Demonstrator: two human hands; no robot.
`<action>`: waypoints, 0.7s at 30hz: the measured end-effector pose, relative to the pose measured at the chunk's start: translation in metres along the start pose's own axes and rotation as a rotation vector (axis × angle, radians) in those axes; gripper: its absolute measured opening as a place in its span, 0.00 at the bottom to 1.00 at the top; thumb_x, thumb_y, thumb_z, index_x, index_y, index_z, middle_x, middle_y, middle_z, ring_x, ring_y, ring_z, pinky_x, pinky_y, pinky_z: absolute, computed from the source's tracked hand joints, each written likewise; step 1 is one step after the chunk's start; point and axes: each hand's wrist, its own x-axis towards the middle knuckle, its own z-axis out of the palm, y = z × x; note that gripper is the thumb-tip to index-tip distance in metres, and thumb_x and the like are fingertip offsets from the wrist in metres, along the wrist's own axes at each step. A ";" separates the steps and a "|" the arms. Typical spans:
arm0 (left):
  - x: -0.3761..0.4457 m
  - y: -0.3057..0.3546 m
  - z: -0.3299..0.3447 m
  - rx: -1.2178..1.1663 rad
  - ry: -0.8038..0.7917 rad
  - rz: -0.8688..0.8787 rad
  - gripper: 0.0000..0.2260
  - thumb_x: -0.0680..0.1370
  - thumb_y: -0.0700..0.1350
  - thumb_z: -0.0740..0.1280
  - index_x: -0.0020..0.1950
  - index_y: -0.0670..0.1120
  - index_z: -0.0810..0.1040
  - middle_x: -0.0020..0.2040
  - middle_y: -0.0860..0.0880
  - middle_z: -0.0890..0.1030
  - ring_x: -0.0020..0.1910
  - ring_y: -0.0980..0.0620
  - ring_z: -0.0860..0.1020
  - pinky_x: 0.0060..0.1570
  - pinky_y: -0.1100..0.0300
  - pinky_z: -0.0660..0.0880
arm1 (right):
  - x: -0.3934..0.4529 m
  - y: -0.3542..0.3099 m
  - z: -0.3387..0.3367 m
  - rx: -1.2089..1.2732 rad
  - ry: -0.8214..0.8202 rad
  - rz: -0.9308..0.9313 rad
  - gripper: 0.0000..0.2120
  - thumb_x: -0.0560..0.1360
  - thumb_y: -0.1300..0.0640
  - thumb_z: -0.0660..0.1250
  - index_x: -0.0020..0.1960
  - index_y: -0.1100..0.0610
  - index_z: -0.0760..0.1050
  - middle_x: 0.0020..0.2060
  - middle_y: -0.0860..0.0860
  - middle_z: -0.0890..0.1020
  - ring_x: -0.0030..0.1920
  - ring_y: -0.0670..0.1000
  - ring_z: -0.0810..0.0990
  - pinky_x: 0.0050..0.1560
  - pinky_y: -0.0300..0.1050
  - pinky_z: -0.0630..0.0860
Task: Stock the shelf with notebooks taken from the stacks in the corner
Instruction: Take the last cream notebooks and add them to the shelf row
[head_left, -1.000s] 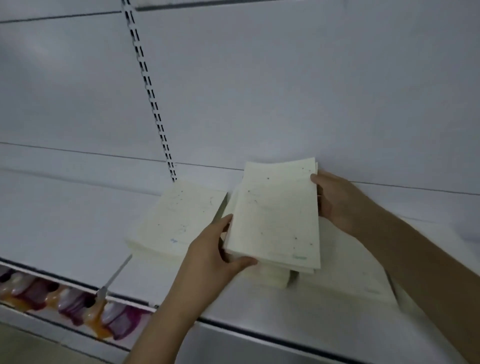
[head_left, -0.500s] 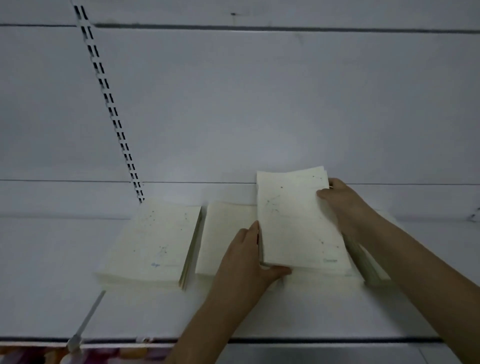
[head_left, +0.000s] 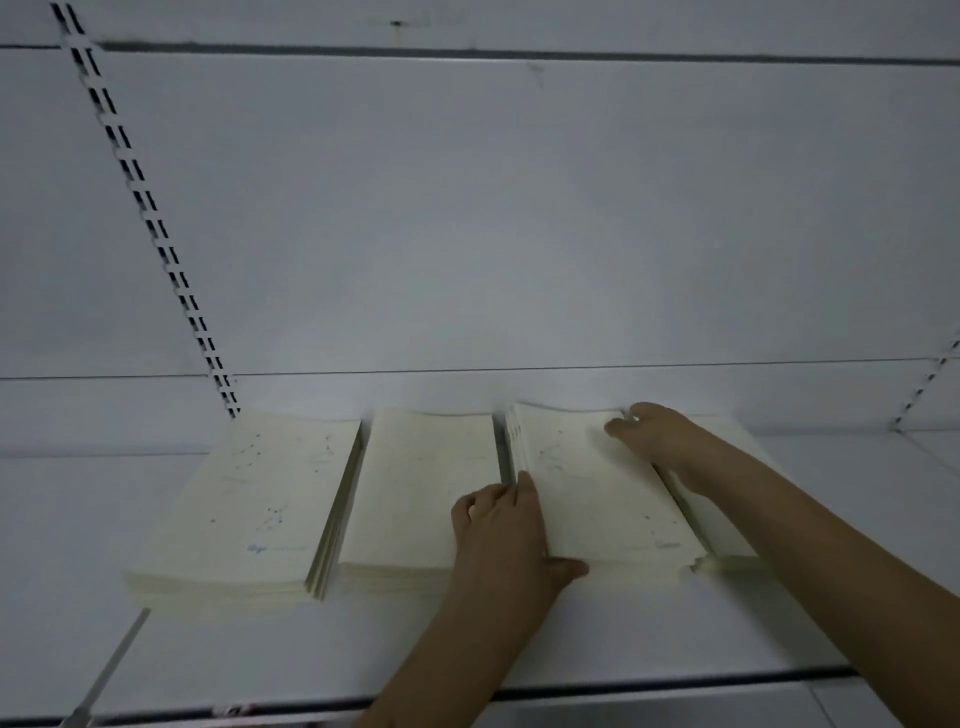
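**Both hands on the third pile of notebooks**

Four piles of cream notebooks lie flat in a row on the white shelf (head_left: 519, 639), close to its back panel (head_left: 519, 208). Taking the third pile (head_left: 597, 493) as the landmark: it is the one being handled, and its top cover carries faint dark specks.

The left hand (head_left: 506, 535) sits at this pile's left edge, fingers curled against the side and the thumb hooked round the near left corner, so it grips the pile. The right hand (head_left: 660, 439) lies across the far right corner, fingers bent over the top cover near the back edge; it holds that corner.

Just left of the third pile, with a narrow gap between them, lies the second pile (head_left: 421, 493), partly covered by the left hand. Further left again is the first pile (head_left: 249, 499), the tallest-looking, with small blue print near its front edge. Just right of the third pile, mostly hidden under the right forearm, the fourth pile (head_left: 727, 540) shows only its edge.

A slotted upright (head_left: 156, 228) runs up the back panel, well left of the third pile.
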 end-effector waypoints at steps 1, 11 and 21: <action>0.000 0.000 0.000 -0.012 -0.002 -0.002 0.44 0.72 0.64 0.68 0.78 0.44 0.53 0.73 0.49 0.67 0.74 0.49 0.60 0.72 0.53 0.49 | 0.003 0.001 0.000 0.028 -0.004 0.008 0.28 0.80 0.49 0.59 0.76 0.61 0.59 0.69 0.57 0.68 0.65 0.56 0.70 0.60 0.46 0.68; 0.003 -0.011 0.004 -0.164 -0.042 0.063 0.47 0.72 0.59 0.71 0.79 0.44 0.47 0.78 0.50 0.58 0.77 0.51 0.53 0.76 0.53 0.46 | 0.014 0.005 0.001 0.315 -0.135 0.134 0.24 0.78 0.52 0.65 0.69 0.61 0.66 0.63 0.59 0.74 0.60 0.59 0.75 0.61 0.53 0.73; -0.003 -0.012 0.007 -0.208 -0.007 0.077 0.47 0.74 0.59 0.69 0.79 0.43 0.43 0.80 0.47 0.51 0.79 0.53 0.47 0.74 0.61 0.40 | 0.021 0.030 0.004 0.476 -0.118 0.177 0.20 0.79 0.59 0.62 0.68 0.66 0.67 0.64 0.61 0.73 0.62 0.61 0.74 0.62 0.53 0.71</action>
